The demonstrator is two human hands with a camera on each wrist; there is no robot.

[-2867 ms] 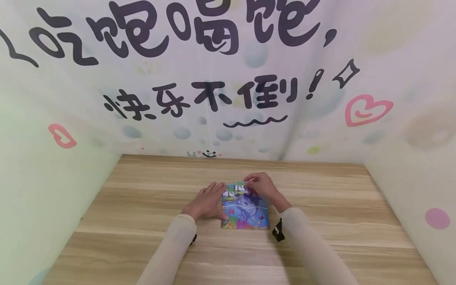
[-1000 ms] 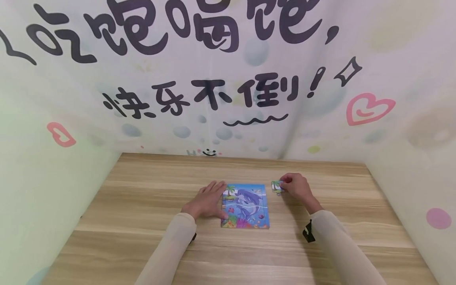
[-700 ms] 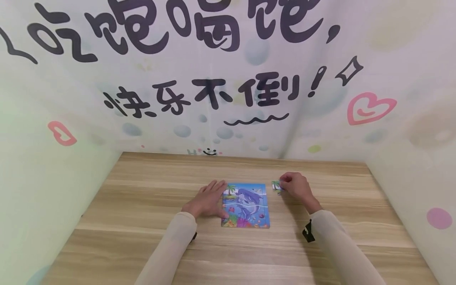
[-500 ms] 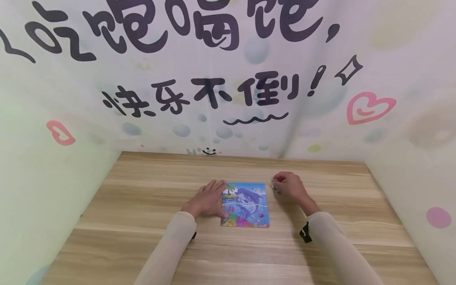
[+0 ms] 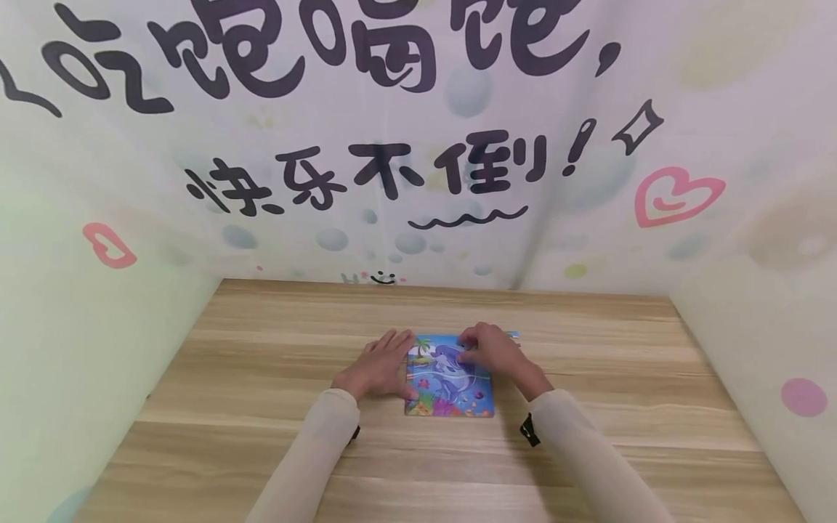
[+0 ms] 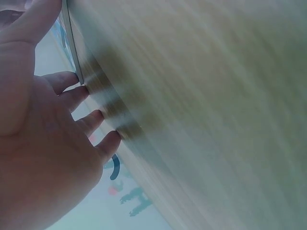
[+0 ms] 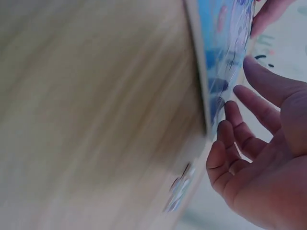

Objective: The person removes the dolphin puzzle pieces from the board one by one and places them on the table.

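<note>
A square jigsaw puzzle [image 5: 451, 396] with a dolphin picture lies flat on the wooden table. Along its left edge my left hand [image 5: 379, 367] rests with fingers spread, its thumb by the lower left corner and its fingertips by the upper left one. My right hand [image 5: 500, 352] hovers over the puzzle's upper right part, thumb and forefinger apart and nothing between them. A loose puzzle piece [image 5: 514, 336] lies on the table just right of the puzzle, partly hidden behind the right hand. In the right wrist view that piece [image 7: 180, 184] lies below the fingers.
The wood-grain tabletop [image 5: 294, 319] extends to both sides and in front of the puzzle. A white printed wall hanging [image 5: 314, 240] with black lettering stands at the back edge, and pale panels close in the left and right sides.
The right hand pinched a palm-tree piece off the puzzle's top and carried it right. That hand has since let it go on the table and come back left over the puzzle. The left hand stayed put.
</note>
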